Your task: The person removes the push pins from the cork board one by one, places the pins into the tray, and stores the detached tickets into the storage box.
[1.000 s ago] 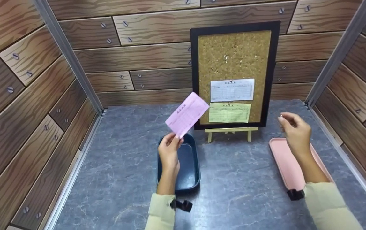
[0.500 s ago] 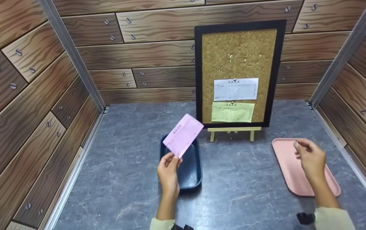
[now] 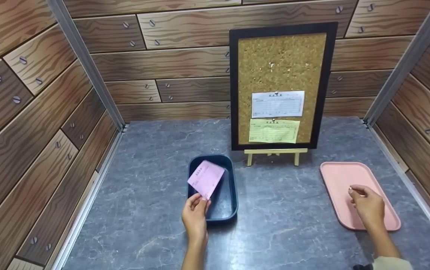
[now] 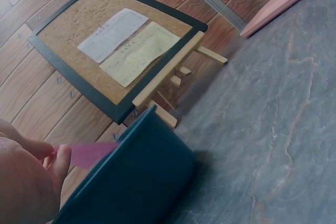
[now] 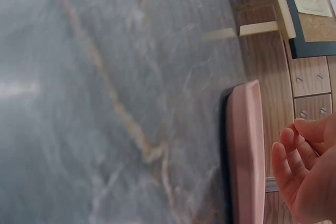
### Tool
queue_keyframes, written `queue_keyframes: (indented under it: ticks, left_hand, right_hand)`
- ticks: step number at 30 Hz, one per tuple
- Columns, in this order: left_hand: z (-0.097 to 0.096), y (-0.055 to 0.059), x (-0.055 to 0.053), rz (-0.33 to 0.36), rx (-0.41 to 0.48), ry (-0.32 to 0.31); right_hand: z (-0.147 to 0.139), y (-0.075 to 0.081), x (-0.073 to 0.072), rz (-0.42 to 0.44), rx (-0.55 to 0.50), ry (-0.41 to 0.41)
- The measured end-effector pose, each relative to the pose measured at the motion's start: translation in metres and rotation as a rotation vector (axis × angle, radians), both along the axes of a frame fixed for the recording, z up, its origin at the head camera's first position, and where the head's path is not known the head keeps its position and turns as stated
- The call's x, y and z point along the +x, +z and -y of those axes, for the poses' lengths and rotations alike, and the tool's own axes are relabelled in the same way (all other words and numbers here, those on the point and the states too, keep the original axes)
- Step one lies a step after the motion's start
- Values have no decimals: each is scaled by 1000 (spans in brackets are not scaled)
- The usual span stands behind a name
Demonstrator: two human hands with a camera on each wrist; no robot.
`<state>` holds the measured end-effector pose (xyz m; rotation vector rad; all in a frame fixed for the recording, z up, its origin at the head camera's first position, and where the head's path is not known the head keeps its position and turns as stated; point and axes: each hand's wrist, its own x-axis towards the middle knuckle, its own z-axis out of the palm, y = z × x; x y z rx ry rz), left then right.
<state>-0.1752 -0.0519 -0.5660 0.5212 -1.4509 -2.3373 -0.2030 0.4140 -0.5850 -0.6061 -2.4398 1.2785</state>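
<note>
A: Head view first. Where's the pink slip point(image 3: 206, 179)?

B: Over the blue bin point(image 3: 235, 195), slanted, its lower corner pinched between the thumb and fingers of the left hand point(image 3: 195, 219).

A: And the right hand point(image 3: 369, 206)?

B: Over the pink tray point(image 3: 336, 176). Thumb and forefinger come together in a narrow pinch on a tiny pale thing point(image 3: 350, 188), too small to name.

A: What's behind them?

B: A cork board point(image 3: 280, 63) in a black frame, leaning on a wooden stand point(image 3: 276, 151) on the grey table point(image 3: 143, 210). A white slip point(image 3: 277, 104) is pinned to its lower half, and a green slip point(image 3: 273, 131) is pinned just below that.

A: Now the left wrist view.

B: Same narrow grip: the left hand holds the pink slip by one end. The other end is partly hidden by the rim of the blue bin; I can't tell whether they touch. In the top corner, fingertips of the right hand show just above the pink tray.

A: And the right wrist view?

B: The right hand comes in from the edge, thumb and forefinger drawn together, the other fingers bent. From here I can't make out anything between the tips. The hand is apart from the pink tray, whose side faces us. A corner of the cork board and part of the wooden stand show at the top.
</note>
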Motion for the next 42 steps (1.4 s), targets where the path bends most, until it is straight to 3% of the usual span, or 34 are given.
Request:
queue_keyframes:
  ticks: [6, 11, 19, 29, 35, 42]
  left_hand:
    - [-3, -5, 4, 23, -34, -8]
    - [-4, -7, 7, 42, -59, -16]
    - [-10, -7, 8, 37, -52, -41]
    - [-19, 3, 12, 44, -97, -88]
    - [-22, 7, 2, -39, -193, -126]
    - [-31, 21, -24, -117, -310, -163]
  right_hand:
    - [-3, -7, 4, 107, 120, 19]
    - [-4, -9, 5, 142, 198, 30]
    - [-8, -11, 8, 180, 207, 25]
    - [-5, -9, 14, 185, 201, 12]
    - [-1, -2, 18, 143, 211, 4]
    - [9, 21, 18, 29, 213, 2]
